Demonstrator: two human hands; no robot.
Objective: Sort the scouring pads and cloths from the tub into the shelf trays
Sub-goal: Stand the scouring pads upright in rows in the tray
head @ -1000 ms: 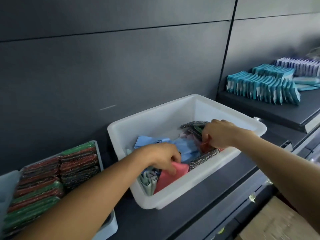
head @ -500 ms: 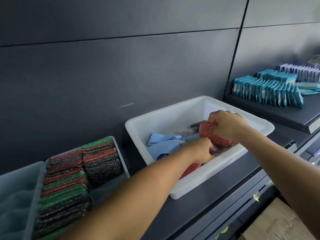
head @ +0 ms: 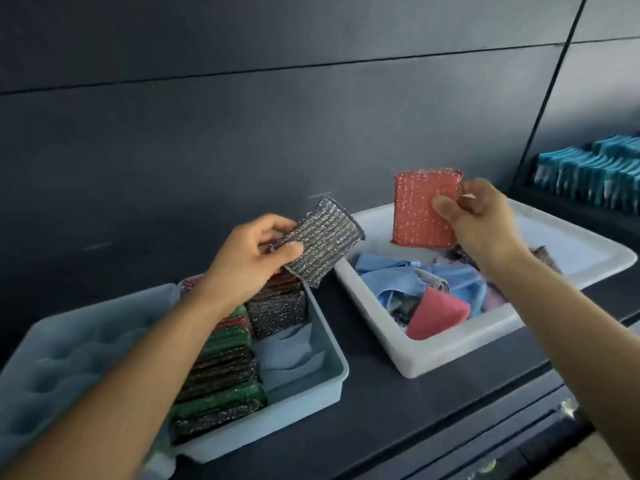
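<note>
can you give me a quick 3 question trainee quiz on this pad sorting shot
1. Multiple choice: the left hand holds which thing?
A. a blue cloth
B. the silver scouring pad
C. a green pad

2. True or false: the red scouring pad in the right hand rests on the bottom of the white tub.

3. Fill in: the tray of stacked pads sits to the ____ of the tub.

Key
1. B
2. False; it is held up in the air above the tub, pinched by the fingers.
3. left
</note>
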